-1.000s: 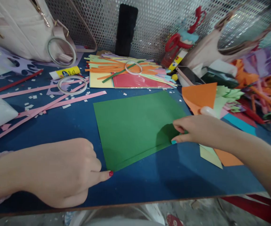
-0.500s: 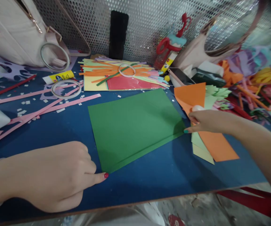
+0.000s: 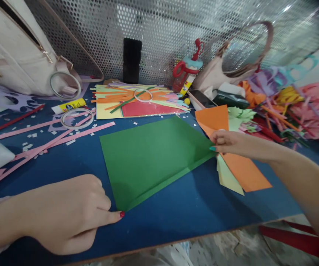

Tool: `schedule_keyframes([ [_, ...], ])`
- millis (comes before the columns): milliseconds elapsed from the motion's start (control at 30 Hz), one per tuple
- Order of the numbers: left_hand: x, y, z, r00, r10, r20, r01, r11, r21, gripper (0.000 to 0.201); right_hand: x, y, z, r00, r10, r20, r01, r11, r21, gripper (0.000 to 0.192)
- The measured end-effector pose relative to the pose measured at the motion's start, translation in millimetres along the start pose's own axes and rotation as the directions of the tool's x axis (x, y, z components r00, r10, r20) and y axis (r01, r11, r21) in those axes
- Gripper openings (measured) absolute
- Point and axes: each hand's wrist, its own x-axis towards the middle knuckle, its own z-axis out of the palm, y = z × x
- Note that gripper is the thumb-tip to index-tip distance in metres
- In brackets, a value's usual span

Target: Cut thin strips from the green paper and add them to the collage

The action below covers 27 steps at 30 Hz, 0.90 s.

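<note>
A large green sheet of paper (image 3: 148, 155) lies on the blue tabletop, with a narrow fold along its near edge. At its near-left corner, the outstretched index finger of my left hand (image 3: 76, 214) presses down, the other fingers curled in. My right hand (image 3: 223, 142) is closed in a pinch on the sheet's right corner, which is raised a little; the fingertips behind it are partly hidden. Under and beside that hand lie an orange sheet of paper (image 3: 245, 173) and a pale green paper (image 3: 228, 177).
Behind the green sheet, a tape ring (image 3: 143, 95) rests on many coloured paper strips (image 3: 104, 96). To the left are a glue stick (image 3: 70, 106), another tape roll (image 3: 77, 119) and pink strips (image 3: 84, 133). A black phone (image 3: 132, 61) leans at the back; paper flowers (image 3: 314, 111) crowd the right.
The sheet's right corner has come up slightly in my right hand, and the fold there has opened a little. My left finger stays at the near-left corner. The camera view has shifted.
</note>
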Motion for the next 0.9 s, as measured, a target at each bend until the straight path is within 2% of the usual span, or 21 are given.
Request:
schedule_keyframes([
  [67,4,-1,-2.9,0.997,0.055,0.047,-0.050,0.994,-0.098,0.047,0,-1,-1,0.999,-0.039,-0.030,0.039,0.999,0.022,0.018],
  [133,8,0,-6.7,0.997,0.073,0.017,-0.070,0.986,-0.154,0.048,2,-2,-7,0.996,-0.072,-0.060,0.074,0.997,0.032,0.025],
  [233,11,3,-11.8,0.994,0.094,-0.062,-0.101,0.986,-0.129,0.053,17,-5,-23,0.986,-0.121,-0.114,0.122,0.992,0.005,0.033],
  [367,13,3,-11.8,0.991,0.078,-0.110,-0.082,0.996,-0.033,0.054,63,-24,-39,0.957,-0.224,-0.185,0.208,0.973,-0.099,0.035],
  [500,16,1,-8.5,0.990,0.030,-0.134,-0.031,1.000,-0.002,0.050,113,-63,-27,0.923,-0.346,-0.167,0.299,0.920,-0.251,0.033],
  [600,19,-2,-7.6,0.993,-0.011,-0.118,0.005,0.999,-0.046,0.048,130,-88,-8,0.893,-0.416,-0.174,0.336,0.871,-0.358,0.034],
  [667,20,-4,-6.7,0.998,-0.043,-0.049,0.041,0.998,-0.044,0.052,128,-93,4,0.881,-0.416,-0.226,0.288,0.850,-0.442,0.040],
  [733,21,-5,-4.7,0.996,-0.076,0.039,0.076,0.997,-0.006,0.060,119,-88,12,0.880,-0.373,-0.294,0.178,0.832,-0.525,0.045],
  [800,22,-7,-2.1,0.990,-0.108,0.091,0.106,0.994,0.029,0.067,104,-77,17,0.891,-0.292,-0.348,0.033,0.805,-0.592,0.047],
  [900,23,-6,1.1,0.986,-0.134,0.098,0.129,0.990,0.059,0.068,79,-55,23,0.915,-0.141,-0.379,-0.158,0.738,-0.656,0.049],
])
